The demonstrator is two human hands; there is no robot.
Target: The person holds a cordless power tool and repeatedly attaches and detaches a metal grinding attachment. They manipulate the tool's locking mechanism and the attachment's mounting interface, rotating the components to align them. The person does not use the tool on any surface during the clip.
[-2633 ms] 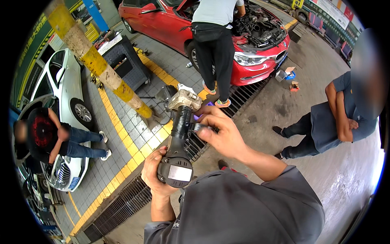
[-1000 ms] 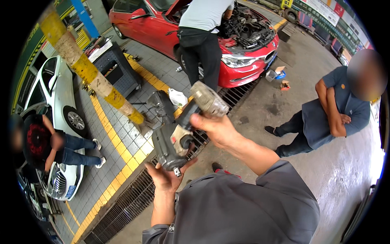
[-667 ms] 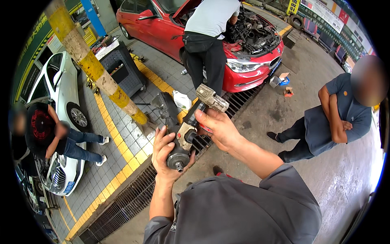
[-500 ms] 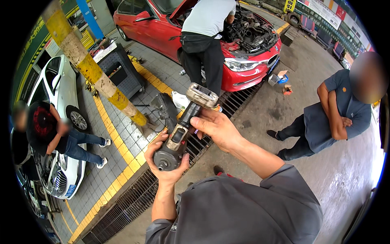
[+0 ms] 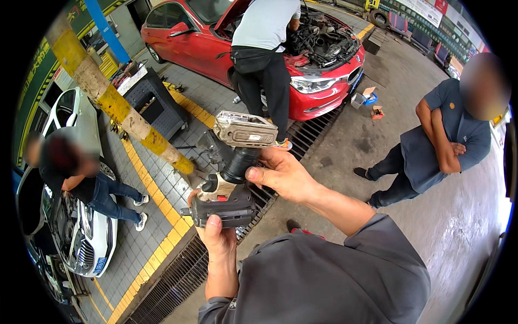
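Observation:
A worn black-and-tan cordless impact wrench (image 5: 229, 211) is held up in front of me, upside down. Its scuffed battery pack (image 5: 245, 130) is uppermost, and the square drive end points left. My left hand (image 5: 217, 237) is closed round the motor housing from below, thumb on the near side. At the black grip just under the battery, my right hand (image 5: 283, 178) holds on with thumb and fingers; part of those fingers is hidden behind the tool.
A person (image 5: 264, 32) leans into the red car's (image 5: 324, 97) open engine bay. Another person (image 5: 450, 127) stands at right, arms crossed; more people are by the white car (image 5: 100, 232). A yellow pillar (image 5: 116, 102), grey tool cart (image 5: 154, 97) and floor grate (image 5: 167, 281) lie around.
The impact wrench has been turned in my hands: its drive end faced me and now points left, showing its side. My left thumb now lies across the housing. The view has shifted slightly.

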